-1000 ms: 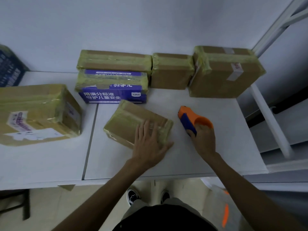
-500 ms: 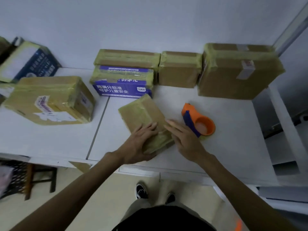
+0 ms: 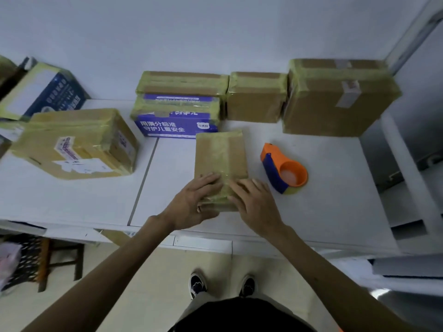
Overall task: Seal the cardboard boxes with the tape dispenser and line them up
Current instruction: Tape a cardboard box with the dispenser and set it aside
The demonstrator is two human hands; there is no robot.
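A small flat cardboard box point(image 3: 220, 154) wrapped in yellowish tape lies lengthwise in the middle of the white table point(image 3: 335, 200). My left hand point(image 3: 191, 202) grips its near left corner, thumb under the edge. My right hand point(image 3: 256, 204) rests on the near right end with fingers laid flat on top. The orange and blue tape dispenser point(image 3: 284, 170) stands free on the table just right of the box. Along the wall stand a flat taped box point(image 3: 182, 82), a blue printed box point(image 3: 176, 117), a small brown box point(image 3: 255, 97) and a large brown box point(image 3: 335, 97).
A large labelled box point(image 3: 74, 143) sits on the left table section, with a blue and white box point(image 3: 40, 92) behind it. A seam point(image 3: 143, 180) divides the tabletop. A metal frame post point(image 3: 407, 168) runs down the right side. A stool point(image 3: 48, 259) stands under the table at left.
My right hand let go of the tape dispenser and came onto the small box. Both hands turned the box from a diagonal lie to lengthwise. The camera view shifted left.
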